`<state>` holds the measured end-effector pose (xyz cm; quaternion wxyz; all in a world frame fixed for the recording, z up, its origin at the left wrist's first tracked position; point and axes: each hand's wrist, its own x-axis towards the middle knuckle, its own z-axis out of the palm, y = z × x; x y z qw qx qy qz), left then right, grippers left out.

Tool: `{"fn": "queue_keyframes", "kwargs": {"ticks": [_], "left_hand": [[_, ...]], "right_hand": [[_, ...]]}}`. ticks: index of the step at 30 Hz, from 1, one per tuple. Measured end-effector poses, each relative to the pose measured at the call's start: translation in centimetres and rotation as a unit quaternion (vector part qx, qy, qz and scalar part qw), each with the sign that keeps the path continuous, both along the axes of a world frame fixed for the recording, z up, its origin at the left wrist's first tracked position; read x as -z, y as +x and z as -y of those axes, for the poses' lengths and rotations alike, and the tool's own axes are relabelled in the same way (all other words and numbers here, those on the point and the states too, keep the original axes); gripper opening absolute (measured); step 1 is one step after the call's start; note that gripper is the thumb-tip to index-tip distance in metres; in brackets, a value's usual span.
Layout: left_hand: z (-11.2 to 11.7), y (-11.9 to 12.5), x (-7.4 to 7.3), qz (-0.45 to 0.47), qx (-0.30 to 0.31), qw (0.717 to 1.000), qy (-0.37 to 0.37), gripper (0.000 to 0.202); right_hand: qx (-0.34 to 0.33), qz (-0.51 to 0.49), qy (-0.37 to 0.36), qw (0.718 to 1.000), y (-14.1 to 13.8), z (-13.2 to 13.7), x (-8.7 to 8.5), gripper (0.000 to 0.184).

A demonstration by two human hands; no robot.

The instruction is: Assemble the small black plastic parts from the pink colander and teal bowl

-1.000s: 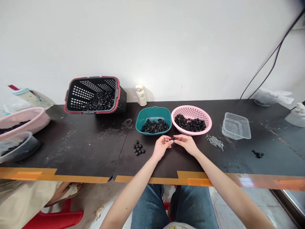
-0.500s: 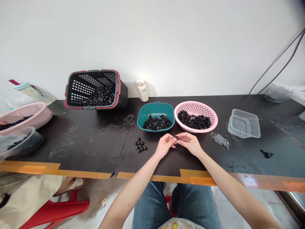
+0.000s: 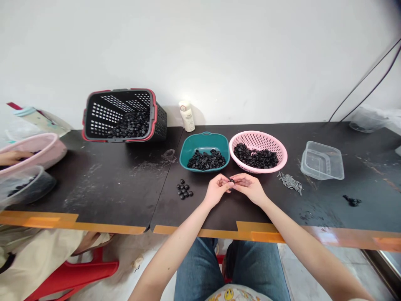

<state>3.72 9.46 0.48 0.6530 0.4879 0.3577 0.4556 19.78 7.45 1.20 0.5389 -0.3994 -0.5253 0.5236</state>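
Observation:
My left hand (image 3: 217, 190) and my right hand (image 3: 249, 188) meet above the table's front half, fingertips pinched together on a small round black part (image 3: 232, 181). Most of that part is hidden by the fingers. Just beyond my hands, a teal basin (image 3: 184, 148) holds many small black ring-like pieces. Beside it a pink perforated basket (image 3: 275, 144) contains more black pieces. Left of my left hand lies a cluster of several black round caps (image 3: 184, 189). To the right of my right hand is a pile of small grey pins (image 3: 290, 182).
A tilted dark basket (image 3: 161, 121) of black parts and a white bottle (image 3: 187, 117) stand by the wall. A clear tub (image 3: 322, 161) and a small black heap (image 3: 351, 201) are right. At far left, another person's hand (image 3: 14, 157) reaches into a pink basin (image 3: 58, 148).
Another person's hand has come into the pink basin at far left. My two hands stay together on the black part, with barely any shift of the fingers.

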Motion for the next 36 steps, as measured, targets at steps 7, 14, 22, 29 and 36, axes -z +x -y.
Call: {"fn": "queue_keyframes", "kwargs": {"ticks": [7,14,22,29,36], "left_hand": [[0.02,0.04,0.02,-0.008,-0.002,1.000,0.007,0.032],[0.05,0.05,0.00,-0.014,-0.003,1.000,0.012,0.033],[0.06,0.00,-0.04,-0.016,-0.012,0.999,0.028,0.032],[-0.04,-0.17,0.27,-0.032,-0.017,0.998,0.053,0.035],[-0.05,-0.27,0.36,-0.037,0.016,0.998,0.042,0.041]], "right_hand": [[0.015,0.012,-0.003,1.000,0.00,-0.02,0.04,0.027],[0.004,0.012,-0.002,1.000,-0.13,-0.03,0.06,0.027],[0.005,0.003,-0.012,1.000,-0.28,0.18,0.17,0.026],[-0.002,0.007,-0.017,1.000,-0.73,0.54,-0.07,0.034],[-0.017,0.050,0.024,0.998,-0.77,0.76,0.22,0.033]]}}
